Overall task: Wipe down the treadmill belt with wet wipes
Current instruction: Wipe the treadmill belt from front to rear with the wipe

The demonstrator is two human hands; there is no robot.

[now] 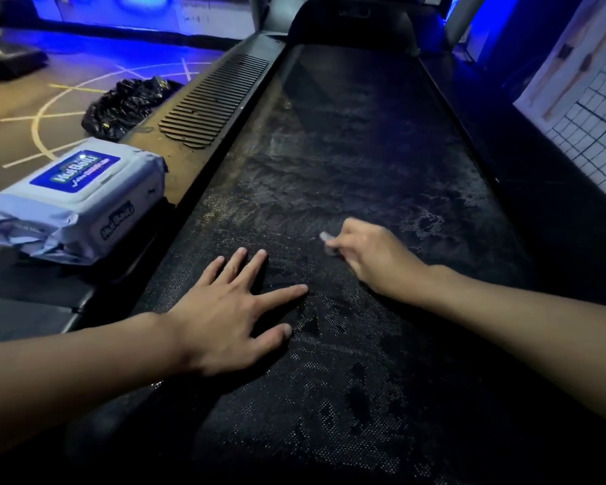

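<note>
Black belt [347,152] bears both hands: right hand [371,257] pinches a small wipe [328,239] for scrubbing; left hand [221,316], fingers wide, seemingly gives support.

**Dusty belt, wipe in hand**

The dark treadmill belt [347,162] stretches ahead of me, smeared with grey dust. I pinch a small crumpled wet wipe [326,237] against it in my right hand [371,255]. The wipes pack [74,197] lies beside the belt's left edge.

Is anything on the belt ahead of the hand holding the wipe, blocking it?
Nothing visible. The right hand pinches the wipe on the belt; the belt ahead is bare. The left hand rests flat nearer, and the wipes pack sits left of the belt.
</note>
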